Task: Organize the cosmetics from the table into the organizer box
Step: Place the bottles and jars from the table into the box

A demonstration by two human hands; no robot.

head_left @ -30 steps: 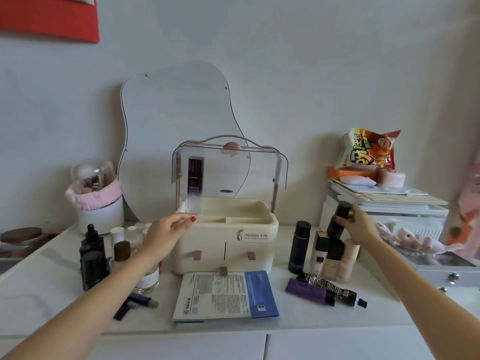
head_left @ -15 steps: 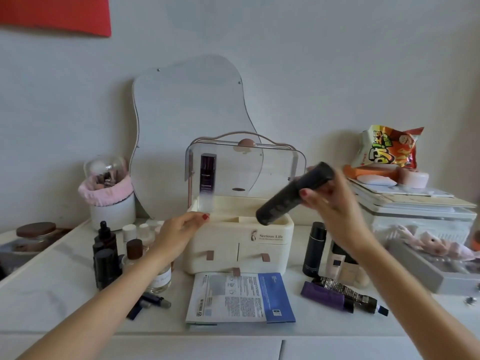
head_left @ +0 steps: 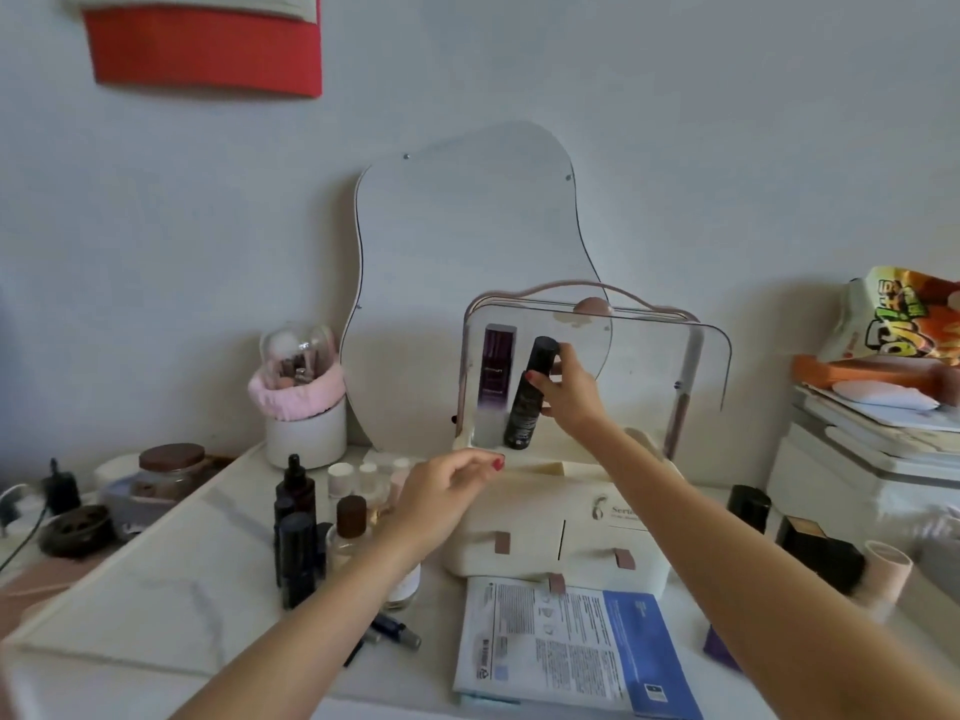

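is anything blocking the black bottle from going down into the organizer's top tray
Nothing visible does. The right hand holds the black bottle nearly upright at the organizer box, beside the purple bottle, which stands to its left, apart.

organizer box (head_left: 550,532) before mirror (head_left: 467,262), two bottles (head_left: 530,397) inside, leaflet (head_left: 566,646) in front, brush pot (head_left: 306,433) left

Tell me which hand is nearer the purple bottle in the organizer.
Right. The right hand holds the black bottle beside the purple bottle; the left hand is lower, at the organizer rim.
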